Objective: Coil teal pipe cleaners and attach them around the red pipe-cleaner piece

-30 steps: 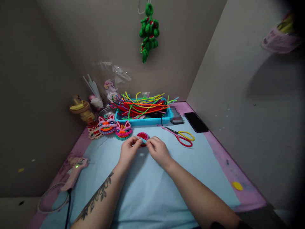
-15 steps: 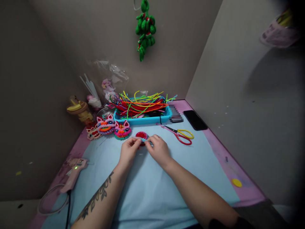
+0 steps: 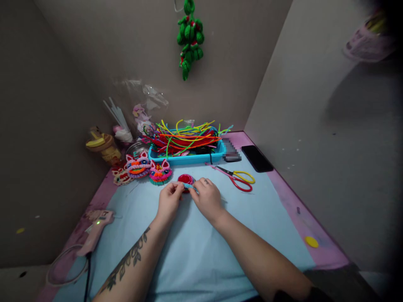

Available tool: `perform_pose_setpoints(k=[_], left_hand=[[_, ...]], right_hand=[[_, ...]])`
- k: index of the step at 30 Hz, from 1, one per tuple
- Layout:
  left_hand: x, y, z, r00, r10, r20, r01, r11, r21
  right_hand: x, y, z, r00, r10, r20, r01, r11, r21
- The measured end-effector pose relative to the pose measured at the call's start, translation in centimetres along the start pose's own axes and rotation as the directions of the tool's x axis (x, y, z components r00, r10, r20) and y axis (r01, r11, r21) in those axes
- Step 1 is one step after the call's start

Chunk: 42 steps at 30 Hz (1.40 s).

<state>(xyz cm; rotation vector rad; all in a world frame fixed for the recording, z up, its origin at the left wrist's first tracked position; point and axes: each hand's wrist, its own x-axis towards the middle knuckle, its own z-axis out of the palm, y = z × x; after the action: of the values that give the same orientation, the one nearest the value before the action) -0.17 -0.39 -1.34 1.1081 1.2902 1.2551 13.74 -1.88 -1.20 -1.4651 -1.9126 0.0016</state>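
A light blue fuzzy strip (image 3: 189, 186) stretches between my two hands at the middle of the table. My left hand (image 3: 170, 199) pinches its left end between thumb and fingers. The right end is gripped by my right hand (image 3: 208, 197), whose fingers are bent round it. Just beyond the strip lies a round red and pink piece (image 3: 185, 179), partly hidden by the strip and fingers. Left of it sit a pink-eared fuzzy animal head (image 3: 160, 172) and a purple and orange one (image 3: 138, 165).
Behind is a blue basket (image 3: 189, 159) of colourful fuzzy stems. Scissors (image 3: 236, 176) and a black phone (image 3: 257, 159) lie to the right. A pink glue gun (image 3: 96, 235) with a lit green light lies at the left, its black cord hanging frontward.
The fingers of my right hand have curled further over the blue strip, and more of the strip shows between my hands. The whole view has shifted slightly.
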Motion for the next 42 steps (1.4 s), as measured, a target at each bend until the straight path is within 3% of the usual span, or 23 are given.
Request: perform_pose_setpoints(k=[3,10,17,32,42], left_hand=[[0.0,0.0,-0.1,1.000,0.013,-0.020,-0.013,1.000,-0.006],[0.4,0.7,-0.9,0.993,0.092,-0.068,-0.094,0.995,-0.019],[0.3,1.2,-1.0,0.993,0.116,-0.027,-0.116,0.993,-0.022],[-0.3,1.1,-0.7,0.995,0.080,-0.060,-0.081,0.996,-0.020],[0.3,1.6,-1.1,0.980,0.138,0.143,-0.126,0.988,-0.086]], right_hand=[[0.0,-0.3,0.0,1.000,0.005,0.025,-0.005,1.000,0.001],[0.2,0.3,-0.7,0.999,0.024,0.027,-0.029,0.982,0.188],[0.2,0.5,-1.4,0.999,0.028,0.035,-0.036,0.968,0.248],[-0.1,0.1,-0.8,0.999,-0.030,-0.026,0.034,0.987,0.156],[0.1,0.5,-1.2,0.998,0.039,0.046,-0.052,0.940,0.338]])
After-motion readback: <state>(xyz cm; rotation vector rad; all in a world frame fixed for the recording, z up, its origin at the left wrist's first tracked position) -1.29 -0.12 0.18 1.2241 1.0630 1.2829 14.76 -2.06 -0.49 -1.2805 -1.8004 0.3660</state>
